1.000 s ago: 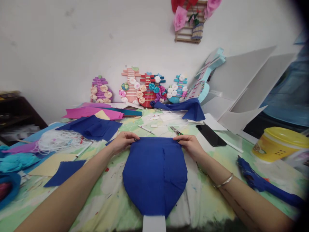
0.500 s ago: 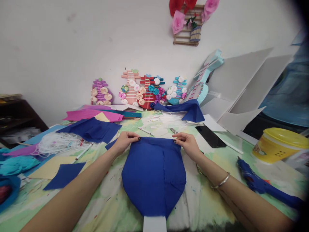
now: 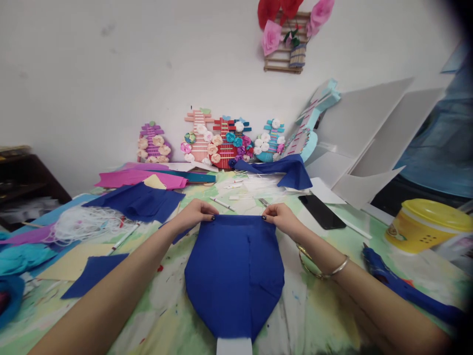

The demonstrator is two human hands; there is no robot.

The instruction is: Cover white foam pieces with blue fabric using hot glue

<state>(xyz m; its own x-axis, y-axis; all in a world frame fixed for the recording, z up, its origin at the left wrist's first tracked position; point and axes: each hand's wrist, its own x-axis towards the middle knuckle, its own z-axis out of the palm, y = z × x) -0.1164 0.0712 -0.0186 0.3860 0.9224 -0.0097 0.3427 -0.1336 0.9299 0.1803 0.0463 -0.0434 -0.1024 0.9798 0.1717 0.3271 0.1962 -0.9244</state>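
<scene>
At the lower centre of the frame, the blue-covered panel (image 3: 229, 281) lies on the desk (image 3: 166, 315), its white strip (image 3: 234, 346) towards the bottom edge. The left hand (image 3: 195, 215) and right hand (image 3: 284, 220) pinch its upper corners between thumb and fingers, apparently to keep that edge taut and straight between them

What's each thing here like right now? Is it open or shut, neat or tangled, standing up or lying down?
Left hand: pinching cloth
Right hand: pinching cloth
Blue cloth: held at its far edge, creased
Yellow tub: lid on
Phone: lying flat, screen dark
Glue gun: lying down; can't tell if on
White string: tangled
Red toy guitar: upright
</scene>
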